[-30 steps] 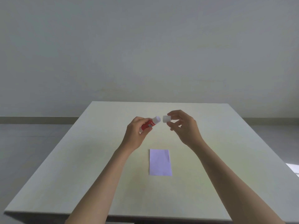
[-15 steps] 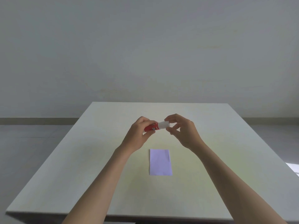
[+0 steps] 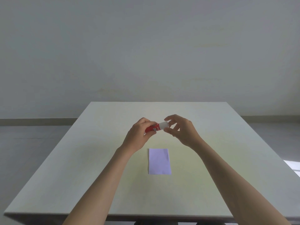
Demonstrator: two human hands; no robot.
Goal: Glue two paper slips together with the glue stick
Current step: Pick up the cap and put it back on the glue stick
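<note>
My left hand (image 3: 139,135) grips the red body of the glue stick (image 3: 153,127) and holds it nearly level above the table. The white cap (image 3: 163,125) sits on the stick's right end. My right hand (image 3: 181,130) has its thumb and fingertips around that cap, the other fingers spread. A pale lilac paper slip (image 3: 159,161) lies flat on the table, just below and between my hands. I see only one rectangle of paper, and I cannot tell whether another slip lies under it.
The pale table (image 3: 81,159) reaches a far edge near the grey wall, and its near edge runs along the bottom of the view. Grey floor shows to the left and right.
One second ago my right hand held the cap apart from the stick. It brought the cap onto the stick's end, and both hands now meet at the stick.
</note>
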